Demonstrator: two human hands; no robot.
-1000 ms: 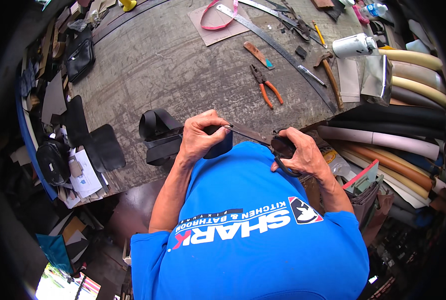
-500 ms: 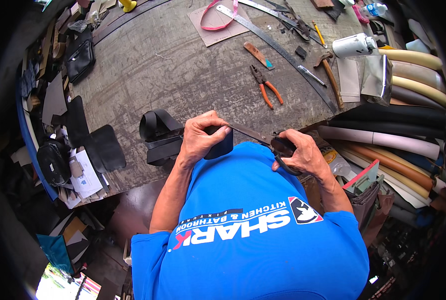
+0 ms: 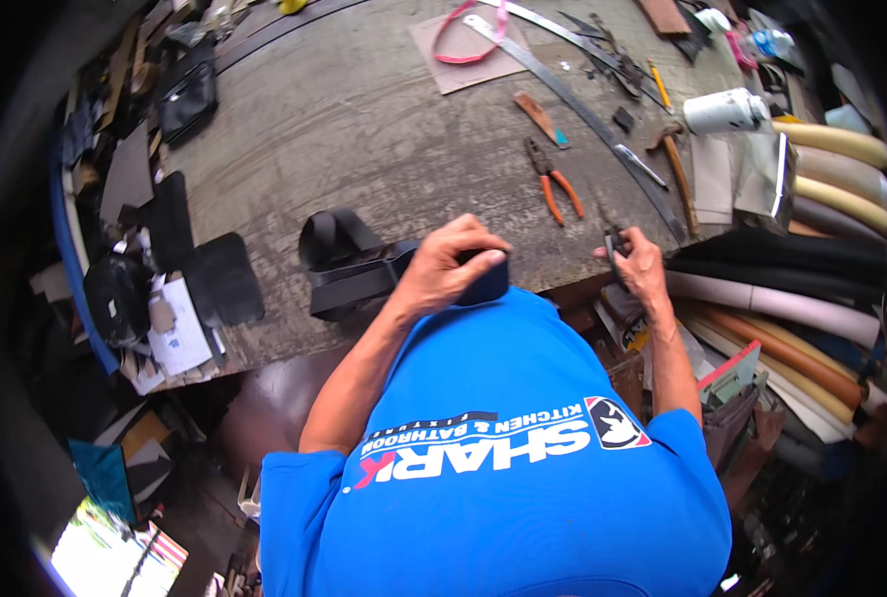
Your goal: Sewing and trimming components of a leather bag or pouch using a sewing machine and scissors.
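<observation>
Near the front edge of the workbench (image 3: 294,149), my left hand (image 3: 453,264) pinches the end of a wide black strap (image 3: 359,289). The strap's folded loops rest on the bench to the left of this hand, and a flat dark stretch of it shows below my fingers. Off to the right, apart from the strap, my right hand (image 3: 637,267) is closed around the dark handles of a pair of scissors (image 3: 612,241). Their blades point away from me over the bench edge and look blurred.
Pliers with orange handles (image 3: 555,184), a wooden-handled blade (image 3: 541,117), a hammer (image 3: 680,179) and a long metal ruler (image 3: 583,109) lie beyond my hands. A white bottle (image 3: 727,111) and rolled material (image 3: 811,308) are at right. Black flat pieces (image 3: 226,279) lie at left.
My right hand has drawn the scissors away from the strap, to the right and outward. The left hand still pinches the strap. The whole view has shifted slightly.
</observation>
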